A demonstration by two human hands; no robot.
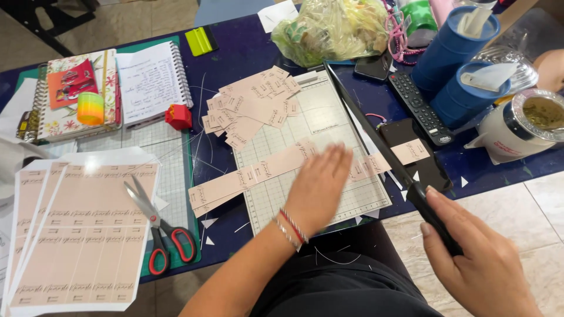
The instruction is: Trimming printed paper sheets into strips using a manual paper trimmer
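Nearest the camera, the black handle (433, 216) of the paper trimmer is gripped by the right hand (476, 258), fingers closed round it, with the blade arm (364, 120) raised at a slant. The left hand (320, 185) is laid flat and open on a pink printed strip (252, 176), pressing it to the gridded cutting board (317, 123) — nothing is grasped. The fingertips lie close to the blade line, so a cut finger is judged possible if the arm is lowered first. The blurred hand suggests movement — a skewed cut could follow. Behind, cut pink labels (252, 105) are piled on the board; they could be brushed off onto the counter (247, 41).
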